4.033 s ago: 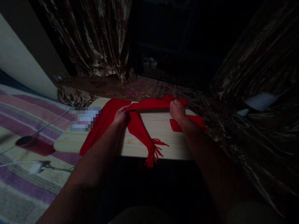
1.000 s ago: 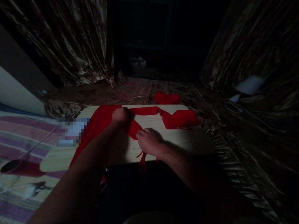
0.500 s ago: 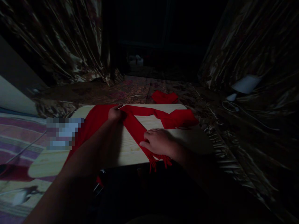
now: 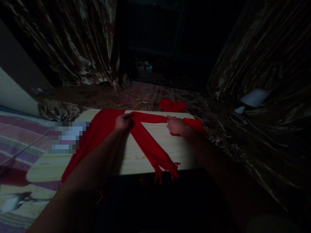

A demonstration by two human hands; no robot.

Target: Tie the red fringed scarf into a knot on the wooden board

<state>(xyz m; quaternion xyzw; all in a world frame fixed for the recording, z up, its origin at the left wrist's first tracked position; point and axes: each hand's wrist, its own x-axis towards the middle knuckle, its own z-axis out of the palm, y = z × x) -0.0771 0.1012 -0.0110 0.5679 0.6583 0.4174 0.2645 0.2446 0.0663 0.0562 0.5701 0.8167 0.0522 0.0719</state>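
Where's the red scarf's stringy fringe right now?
In the head view, the fringe is below and just right of centre, hanging over the near edge of the table, where the strip slanting from the left hand ends.

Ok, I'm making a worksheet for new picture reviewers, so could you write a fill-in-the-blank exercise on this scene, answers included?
1. The red fringed fabric strip lies on a pale, grainy tabletop made of ____.
2. Its fringe hangs over the tabletop's ____ (near or far) edge.
3. The hand farther from the striped pink-and-purple cloth is the person's ____ hand.
4. The crumpled red fabric piece lies beyond the tabletop's ____ (near or far) edge.

Missing words: wood; near; right; far.
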